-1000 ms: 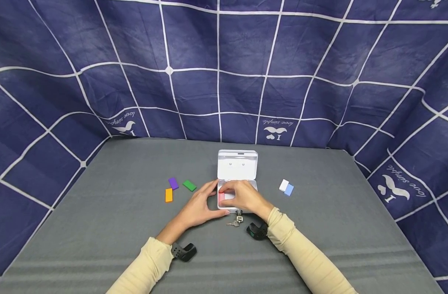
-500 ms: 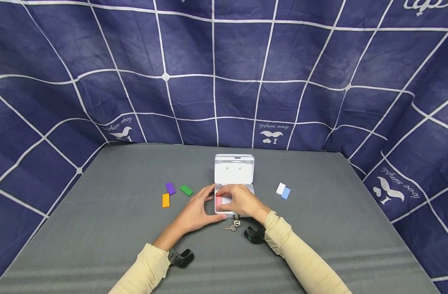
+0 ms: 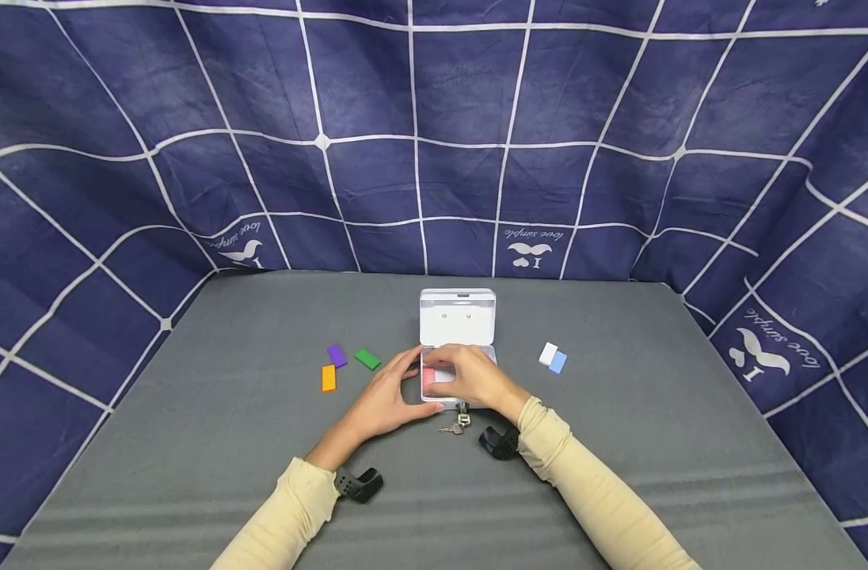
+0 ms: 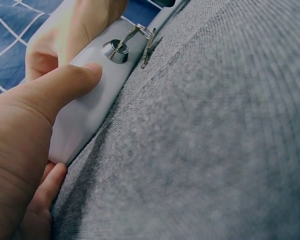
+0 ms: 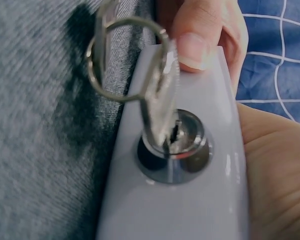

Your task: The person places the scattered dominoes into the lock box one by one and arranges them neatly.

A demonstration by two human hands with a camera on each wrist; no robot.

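A white metal lock box (image 3: 457, 317) stands on the grey cloth with its lid raised. My left hand (image 3: 384, 402) grips the box's left side; its thumb (image 4: 82, 80) lies on the front wall, and other fingers reach the side. My right hand (image 3: 470, 376) reaches into the box from above. Between its thumb and fingertips, a pink domino-like block (image 3: 428, 375) shows at the box's left end, pinched by its two ends. A key (image 5: 160, 100) sits in the front lock (image 5: 175, 145), with another key (image 3: 451, 428) hanging from its ring. The right hand covers much of the box's inside.
Purple (image 3: 337, 355), green (image 3: 367, 359) and orange blocks (image 3: 329, 378) lie left of the box. To the right, a white block (image 3: 548, 353) and a light blue block (image 3: 558, 362) touch. A dark blue curtain (image 3: 462, 182) with white lines hangs behind the table.
The head view has shifted slightly. Both hands keep nearly the same place at the box, with the right hand's fingers still at the pink block.
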